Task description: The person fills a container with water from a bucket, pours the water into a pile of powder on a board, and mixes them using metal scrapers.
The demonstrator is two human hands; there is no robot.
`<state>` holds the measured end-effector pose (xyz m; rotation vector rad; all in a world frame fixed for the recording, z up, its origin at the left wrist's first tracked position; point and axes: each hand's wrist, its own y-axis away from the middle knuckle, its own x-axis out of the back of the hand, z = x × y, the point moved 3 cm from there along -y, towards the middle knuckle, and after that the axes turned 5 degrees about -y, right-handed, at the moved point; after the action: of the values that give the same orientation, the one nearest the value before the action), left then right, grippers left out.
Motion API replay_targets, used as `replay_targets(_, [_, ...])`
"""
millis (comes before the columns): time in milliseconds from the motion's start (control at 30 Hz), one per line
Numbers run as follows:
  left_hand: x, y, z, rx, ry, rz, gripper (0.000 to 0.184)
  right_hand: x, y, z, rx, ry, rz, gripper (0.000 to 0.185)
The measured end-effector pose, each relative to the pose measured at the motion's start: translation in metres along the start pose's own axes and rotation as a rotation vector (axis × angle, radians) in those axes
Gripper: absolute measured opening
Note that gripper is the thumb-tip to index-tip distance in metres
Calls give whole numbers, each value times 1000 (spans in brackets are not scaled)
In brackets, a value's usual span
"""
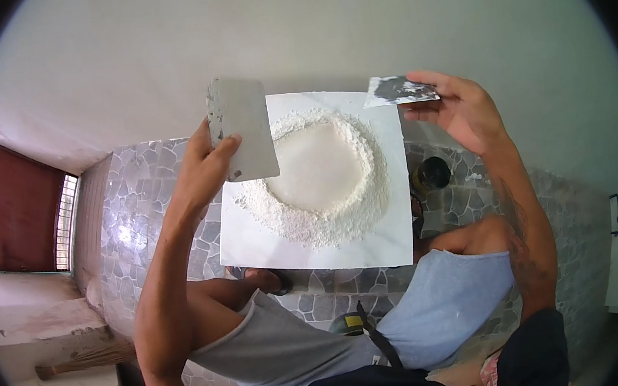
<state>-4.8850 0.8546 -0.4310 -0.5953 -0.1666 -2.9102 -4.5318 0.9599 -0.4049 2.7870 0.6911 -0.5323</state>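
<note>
My left hand (204, 166) grips a flat grey rectangular plate (247, 124), thumb on its near face, held over the left back part of a white board (396, 248). In my right hand (468, 110) is a smaller thin scraper plate (399, 90), pinched between thumb and fingers, its face smeared with white and dark grey. It hovers at the board's back right corner. On the board lies a ring of white powder (373, 161) around a pale, smooth pool (321, 166). The left plate hides part of the ring.
A dark round container (435, 173) stands on the stone-patterned floor (144, 179) right of the board. Beyond the board rises a plain wall (308, 29). A straw broom (90, 358) lies at lower left. A green object with a yellow label (350, 323) sits between my legs.
</note>
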Motion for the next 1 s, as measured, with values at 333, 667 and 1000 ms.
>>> replay_targets(333, [11,2,-3,0,90,28,54,-24,0,20,-140,767,83,31])
replay_targets(667, [-12,2,1,-200,142,95,52,-45,-10,39,-131,617,94,42])
replay_targets(1000, [-78,8,15,-371,-346,35,34,-97,-15,80,-199,786,-50,23])
